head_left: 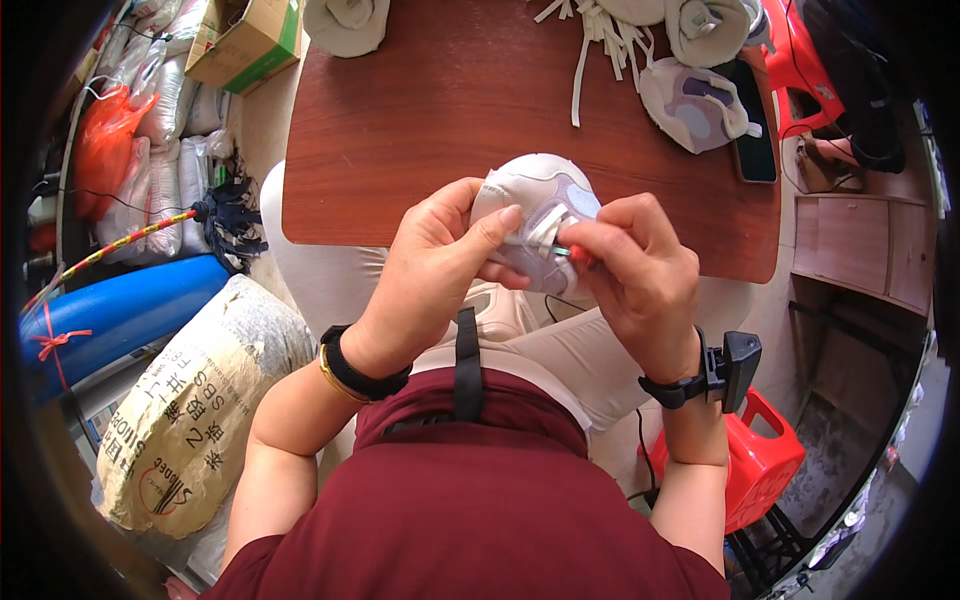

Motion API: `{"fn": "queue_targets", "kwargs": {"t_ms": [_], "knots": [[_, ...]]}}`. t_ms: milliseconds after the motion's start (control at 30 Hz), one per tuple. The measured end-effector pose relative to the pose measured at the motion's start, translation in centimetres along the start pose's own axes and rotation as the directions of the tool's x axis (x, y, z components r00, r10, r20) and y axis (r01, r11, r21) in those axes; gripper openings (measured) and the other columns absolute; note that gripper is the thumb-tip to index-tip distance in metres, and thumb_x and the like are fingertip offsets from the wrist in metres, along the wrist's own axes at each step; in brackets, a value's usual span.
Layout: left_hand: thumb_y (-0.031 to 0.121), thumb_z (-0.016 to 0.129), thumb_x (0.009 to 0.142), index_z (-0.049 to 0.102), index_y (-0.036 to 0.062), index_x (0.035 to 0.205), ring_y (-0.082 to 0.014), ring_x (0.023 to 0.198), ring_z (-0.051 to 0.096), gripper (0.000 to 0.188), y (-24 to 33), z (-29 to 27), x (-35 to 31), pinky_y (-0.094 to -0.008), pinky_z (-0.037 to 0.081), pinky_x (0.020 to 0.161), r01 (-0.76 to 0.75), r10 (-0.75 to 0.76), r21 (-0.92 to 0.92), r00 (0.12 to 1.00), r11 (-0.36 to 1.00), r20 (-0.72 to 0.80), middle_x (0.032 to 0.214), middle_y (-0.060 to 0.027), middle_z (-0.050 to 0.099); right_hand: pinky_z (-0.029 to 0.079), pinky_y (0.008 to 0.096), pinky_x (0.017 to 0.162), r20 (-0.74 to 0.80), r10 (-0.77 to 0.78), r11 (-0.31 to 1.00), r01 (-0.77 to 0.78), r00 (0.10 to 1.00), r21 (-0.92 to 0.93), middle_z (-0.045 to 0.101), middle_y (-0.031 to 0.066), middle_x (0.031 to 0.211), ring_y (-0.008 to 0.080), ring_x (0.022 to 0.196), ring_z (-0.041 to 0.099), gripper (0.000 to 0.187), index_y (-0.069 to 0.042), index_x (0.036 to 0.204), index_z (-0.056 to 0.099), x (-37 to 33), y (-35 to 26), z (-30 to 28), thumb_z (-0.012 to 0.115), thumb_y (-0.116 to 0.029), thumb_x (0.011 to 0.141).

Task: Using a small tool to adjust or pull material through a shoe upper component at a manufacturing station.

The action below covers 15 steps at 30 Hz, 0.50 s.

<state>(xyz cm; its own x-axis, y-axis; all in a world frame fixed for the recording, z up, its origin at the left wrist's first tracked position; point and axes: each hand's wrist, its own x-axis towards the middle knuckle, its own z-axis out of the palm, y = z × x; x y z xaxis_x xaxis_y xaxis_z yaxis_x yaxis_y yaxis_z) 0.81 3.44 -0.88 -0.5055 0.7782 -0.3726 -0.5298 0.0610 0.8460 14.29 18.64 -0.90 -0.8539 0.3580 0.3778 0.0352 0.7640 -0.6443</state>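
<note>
A white and lilac shoe upper (533,190) is raised over the table's near edge, between my hands. My left hand (445,235) is closed around its left side, with the thumb lying across the top. At the opening on the right side, my right hand (640,255) pinches a small red-handled tool (577,255). The tool's thin tip meets a white lace or strip (548,226) on the upper; whether it is hooked through cannot be made out. Fingers partly hide the handle.
On the brown table (430,130), another upper (690,105) lies by a dark phone (757,130), near a bundle of white strips (607,40). A red stool (765,460) stands right; a large sack (205,400) and a blue roll (140,315) are left.
</note>
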Motion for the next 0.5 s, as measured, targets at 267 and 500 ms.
{"fn": "queue_targets", "kwargs": {"t_ms": [267,500], "knots": [[0.018,0.061,0.099,0.058,-0.0007,0.119,-0.0104,0.085,0.067,0.028,0.62,-0.19,-0.07,-0.024,0.058,0.065,0.017,-0.022,0.086,0.998,0.996,0.056,0.105,-0.0064,0.068,0.049,0.0296,0.049,0.013,-0.241,0.969,0.242,0.97,-0.047,0.058,0.003,0.083,0.0164,0.059,0.061,0.029,-0.009,0.1,0.072,-0.26,0.58,0.47,0.076,-0.008,0.071],[0.019,0.06,0.099,0.058,-0.0015,0.118,-0.0102,0.084,0.067,0.027,0.53,-0.82,-0.22,-0.0238,0.057,0.066,0.007,-0.022,0.164,0.996,0.986,0.086,0.101,-0.0054,0.067,0.046,0.0279,0.049,0.074,-0.344,0.93,0.351,0.936,-0.11,0.059,0.003,0.083,0.0148,0.06,0.061,0.028,-0.006,0.101,0.07,-0.32,0.38,0.49,0.072,-0.013,0.074]]}}
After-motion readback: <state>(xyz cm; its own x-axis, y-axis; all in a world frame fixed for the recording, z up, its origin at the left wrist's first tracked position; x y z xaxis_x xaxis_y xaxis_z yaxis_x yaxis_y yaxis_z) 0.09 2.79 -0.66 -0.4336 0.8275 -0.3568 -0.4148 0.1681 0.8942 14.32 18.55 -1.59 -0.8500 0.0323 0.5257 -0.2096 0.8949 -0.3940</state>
